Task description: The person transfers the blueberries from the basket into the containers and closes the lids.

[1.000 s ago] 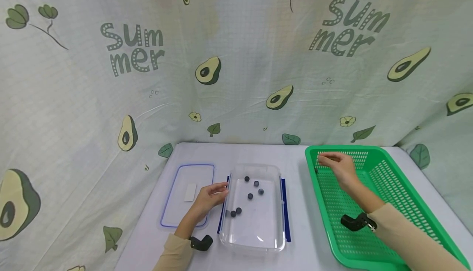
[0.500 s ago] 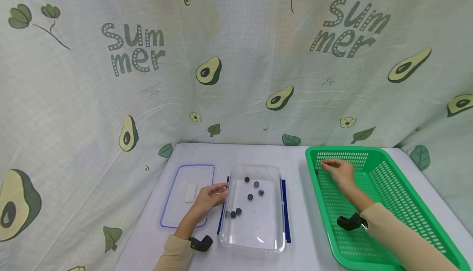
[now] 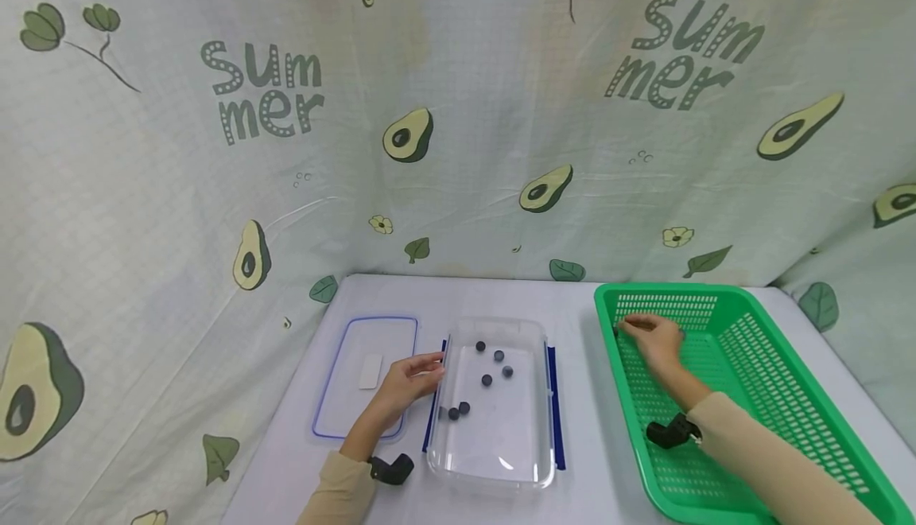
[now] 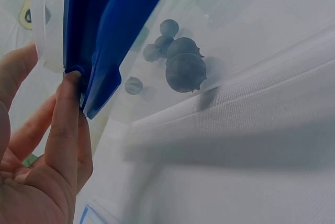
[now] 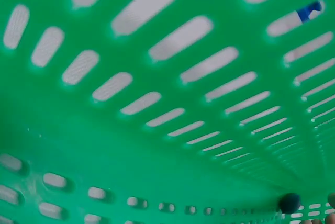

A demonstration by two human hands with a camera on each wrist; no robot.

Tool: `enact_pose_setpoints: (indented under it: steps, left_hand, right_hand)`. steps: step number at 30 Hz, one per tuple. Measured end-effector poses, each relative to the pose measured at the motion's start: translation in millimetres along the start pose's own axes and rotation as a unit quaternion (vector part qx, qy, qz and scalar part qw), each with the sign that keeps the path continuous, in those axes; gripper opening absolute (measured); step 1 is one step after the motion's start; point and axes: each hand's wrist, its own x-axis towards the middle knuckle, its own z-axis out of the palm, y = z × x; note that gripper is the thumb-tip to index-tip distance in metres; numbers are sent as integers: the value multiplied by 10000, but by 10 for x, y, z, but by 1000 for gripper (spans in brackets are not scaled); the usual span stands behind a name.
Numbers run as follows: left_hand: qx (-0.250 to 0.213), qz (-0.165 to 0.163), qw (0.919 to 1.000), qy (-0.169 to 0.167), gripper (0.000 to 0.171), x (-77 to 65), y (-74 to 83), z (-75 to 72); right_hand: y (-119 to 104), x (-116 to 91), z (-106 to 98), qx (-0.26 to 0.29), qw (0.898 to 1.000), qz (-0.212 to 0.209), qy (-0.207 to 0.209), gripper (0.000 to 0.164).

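Observation:
My left hand (image 3: 411, 382) holds the left side of a clear plastic box (image 3: 529, 449); in the left wrist view, a fingertip touches its blue latch flap (image 4: 97, 35). Several blueberries (image 3: 487, 380) lie loose on the box floor. My right hand (image 3: 654, 340) reaches down inside the far left part of a green plastic basket (image 3: 647, 469), fingers extended toward its left wall. In the right wrist view, a blueberry (image 5: 289, 203) sits in the basket, just left of the fingertips (image 5: 331, 219), which are cut off by the frame edge.
A clear lid with a blue seal (image 3: 336, 398) and a white label lies left of the box. White cloth (image 3: 572, 302) covers the table. A patterned curtain (image 3: 458, 151) hangs behind. The basket's left rim (image 3: 630, 429) rises between it and the box.
My right hand has lowered into the basket, its fingertips coming closer to the blueberry by the left wall. My left hand, the box and its blueberries have kept their places.

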Motion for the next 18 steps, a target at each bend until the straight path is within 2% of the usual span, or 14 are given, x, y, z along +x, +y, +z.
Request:
enact_pose_setpoints:
  steps: [5, 18]
  left_hand:
    - [7, -3, 10000, -28, 53, 0, 3, -3]
    - [-48, -46, 10000, 4, 52, -2, 16, 7]
  right_hand:
    - [66, -13, 50, -101, 9997, -83, -190, 32]
    - [155, -35, 141, -572, 9970, -390, -353, 24]
